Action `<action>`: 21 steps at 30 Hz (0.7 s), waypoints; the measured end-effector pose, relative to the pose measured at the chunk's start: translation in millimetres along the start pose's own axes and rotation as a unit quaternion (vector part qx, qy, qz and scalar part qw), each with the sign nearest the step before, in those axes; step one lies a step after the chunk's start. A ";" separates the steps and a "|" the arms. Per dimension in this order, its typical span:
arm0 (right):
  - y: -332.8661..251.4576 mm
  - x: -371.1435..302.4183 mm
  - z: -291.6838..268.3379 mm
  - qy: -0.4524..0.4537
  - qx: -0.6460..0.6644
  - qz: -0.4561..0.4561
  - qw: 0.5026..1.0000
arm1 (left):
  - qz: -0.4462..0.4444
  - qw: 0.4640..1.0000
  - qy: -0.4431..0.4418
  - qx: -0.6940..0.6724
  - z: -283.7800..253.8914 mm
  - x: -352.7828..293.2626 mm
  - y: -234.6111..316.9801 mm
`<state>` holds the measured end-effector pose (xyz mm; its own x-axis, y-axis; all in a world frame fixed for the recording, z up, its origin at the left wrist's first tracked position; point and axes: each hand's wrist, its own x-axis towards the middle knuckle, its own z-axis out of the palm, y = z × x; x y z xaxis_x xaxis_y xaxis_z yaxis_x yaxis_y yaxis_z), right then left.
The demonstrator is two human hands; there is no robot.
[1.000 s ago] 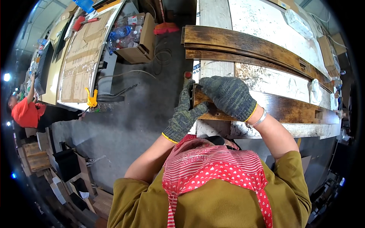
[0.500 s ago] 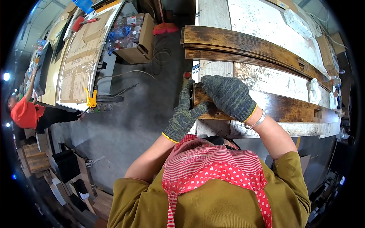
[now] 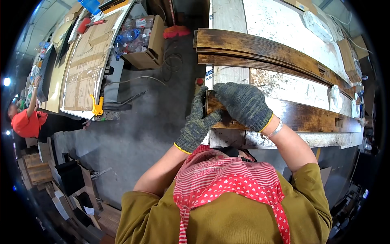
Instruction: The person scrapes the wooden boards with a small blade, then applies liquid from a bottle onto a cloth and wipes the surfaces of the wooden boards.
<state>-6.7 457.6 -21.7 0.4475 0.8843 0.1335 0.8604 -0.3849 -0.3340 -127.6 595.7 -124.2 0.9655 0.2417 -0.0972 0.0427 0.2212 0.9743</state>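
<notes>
A dark brown wooden board point(image 3: 292, 114) with scorched-looking grain lies across the white work table in front of me, a rectangular cut-out near its right end. My left hand point(image 3: 197, 122), in a grey-green knitted glove, grips the board's left end, fingers along the end face and thumb over the near part. Over the far corner of that same end, my right hand point(image 3: 243, 103), gloved alike, has its fingers curled together; what they pinch, if anything, is hidden beneath the glove. Farther back lie more brown boards point(image 3: 252, 44), close together and roughly parallel.
White crumpled wrapping point(image 3: 336, 99) sits by the boards' right ends. Left of the table point(image 3: 268, 14) is grey floor with a hose, a carton of bottles point(image 3: 142, 59) and a red broom point(image 3: 176, 31). A cardboard-topped bench point(image 3: 87, 61) stands beyond, near a person in red point(image 3: 28, 124).
Both my hands stay at the board's left end, with barely any shift. At the far left, the person in red has moved an arm slightly.
</notes>
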 end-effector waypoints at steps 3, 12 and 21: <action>-2.5 2.5 -0.7 -0.015 0.009 0.029 0.999 | -0.010 1.000 0.000 -0.015 0.9 0.2 2.3; 4.9 -2.6 7.3 0.040 0.022 -0.007 0.999 | -0.006 1.000 -0.003 0.007 0.2 -1.0 3.8; -5.0 -1.3 0.4 -0.023 -0.014 0.028 0.999 | 0.005 1.000 0.002 0.011 2.4 -2.2 5.4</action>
<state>-11.7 458.4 -20.6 0.4838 0.8723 0.0718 0.8411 -0.4407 -0.3135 -128.9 594.0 -118.3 0.9646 0.2480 -0.0892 0.0395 0.1987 0.9793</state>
